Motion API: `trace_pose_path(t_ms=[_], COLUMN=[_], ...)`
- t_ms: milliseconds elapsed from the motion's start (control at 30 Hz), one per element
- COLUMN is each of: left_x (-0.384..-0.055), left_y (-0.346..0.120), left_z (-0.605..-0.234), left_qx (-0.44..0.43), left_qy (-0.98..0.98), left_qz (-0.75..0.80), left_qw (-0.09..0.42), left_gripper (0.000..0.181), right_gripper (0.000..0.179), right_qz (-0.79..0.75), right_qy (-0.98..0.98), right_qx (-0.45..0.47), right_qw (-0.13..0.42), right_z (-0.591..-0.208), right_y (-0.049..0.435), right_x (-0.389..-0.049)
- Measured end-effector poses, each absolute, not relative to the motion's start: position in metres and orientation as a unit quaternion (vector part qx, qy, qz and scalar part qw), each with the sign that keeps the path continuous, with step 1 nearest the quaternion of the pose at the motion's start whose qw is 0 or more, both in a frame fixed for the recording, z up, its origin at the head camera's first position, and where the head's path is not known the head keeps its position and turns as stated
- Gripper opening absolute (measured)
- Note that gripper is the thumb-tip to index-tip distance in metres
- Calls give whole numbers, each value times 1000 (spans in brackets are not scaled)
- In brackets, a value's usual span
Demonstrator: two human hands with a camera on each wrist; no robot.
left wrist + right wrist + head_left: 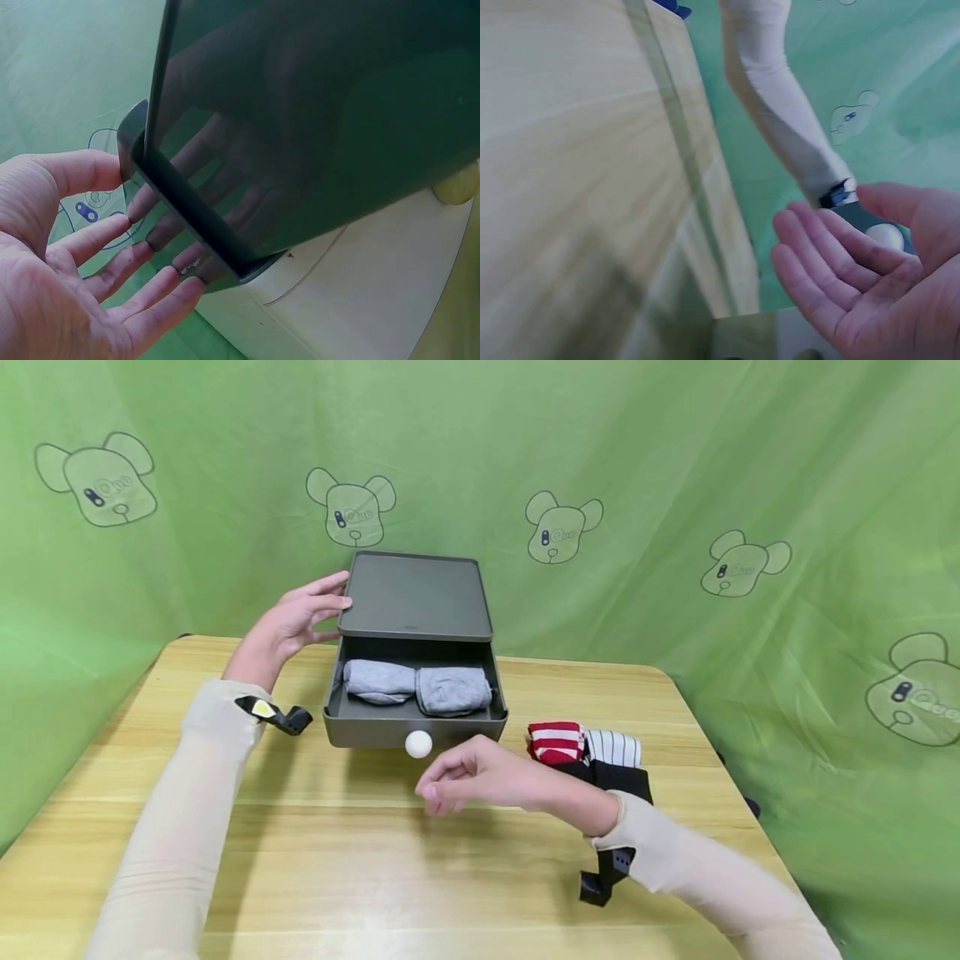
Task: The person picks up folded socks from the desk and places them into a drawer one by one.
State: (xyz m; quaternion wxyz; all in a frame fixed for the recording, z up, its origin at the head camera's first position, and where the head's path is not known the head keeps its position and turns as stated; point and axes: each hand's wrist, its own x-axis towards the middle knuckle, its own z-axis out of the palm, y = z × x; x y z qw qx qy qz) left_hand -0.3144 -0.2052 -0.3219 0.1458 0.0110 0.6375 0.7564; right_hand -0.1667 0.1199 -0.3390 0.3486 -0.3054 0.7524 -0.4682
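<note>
Right hand (480,775): relaxed fingers, holding nothing, near the knob (418,744) | drawer (375,732): stands open, knob on its front | grey socks (453,690): side by side in drawer | left hand (300,617): nearly straight fingers touch the box (416,597) at its left side

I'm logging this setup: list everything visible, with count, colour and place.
Table: one, light wood, foreground
Backdrop: one, green, bear-printed, behind table
Box: one, dark grey, on table
Drawer: one, dark grey, pulled from box
Knob: one, white, drawer front
Folded bundles: two, grey, in drawer
Striped bundles: two, red-white and white-dark, right of box
Black bundles: two, black, beside striped ones
Straps: two, black, wrists
Sleeves: two, cream, arms
Left hand: one, touching box's left side
Right hand: one, near knob
</note>
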Motion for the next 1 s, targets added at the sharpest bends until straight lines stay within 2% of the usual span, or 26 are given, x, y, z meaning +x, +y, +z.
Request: trace_pose_path(t_ms=[167,300,1000], left_x=[-315,-314,-314], left_y=[-205,-205,-205], left_z=[-322,-322,-322], left_qx=[10,9,11], left_qy=[637,640,634], left_qz=[757,755,759], left_qw=[146,145,146], left_gripper=[70,69,71], right_gripper=[32,38,39], right_qz=[-545,-591,-640], right_qy=[718,690,677], right_qx=[-248,-237,-207], right_qw=[355,345,299], right_z=[-358,-365,-361], right_y=[115,111,101], right_x=[-166,-165,-164])
